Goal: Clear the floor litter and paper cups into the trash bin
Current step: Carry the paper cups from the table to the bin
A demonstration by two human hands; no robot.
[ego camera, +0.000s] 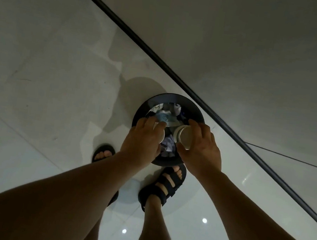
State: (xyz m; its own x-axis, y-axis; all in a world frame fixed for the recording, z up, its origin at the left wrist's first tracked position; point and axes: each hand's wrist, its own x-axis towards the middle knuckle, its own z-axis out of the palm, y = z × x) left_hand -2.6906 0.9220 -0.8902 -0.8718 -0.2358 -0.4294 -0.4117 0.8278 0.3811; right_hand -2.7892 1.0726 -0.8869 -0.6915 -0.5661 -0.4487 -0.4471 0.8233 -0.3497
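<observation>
A round black trash bin (pixel 194 106) stands on the pale tiled floor just ahead of my feet. Inside it lie crumpled paper (pixel 167 146) and a bluish plastic wrapper (pixel 164 117). My right hand (pixel 200 148) grips a white paper cup (pixel 184 137) lying sideways above the bin's opening. My left hand (pixel 144 138) holds a second white paper cup (pixel 160 133) over the bin's left side; my fingers hide most of that cup.
My two feet in black sandals, left (pixel 103 153) and right (pixel 167 184), stand right against the bin. A black baseboard strip (pixel 115 17) runs diagonally where the floor meets a grey wall (pixel 246 40) close behind the bin. Ceiling lights reflect in the glossy tiles.
</observation>
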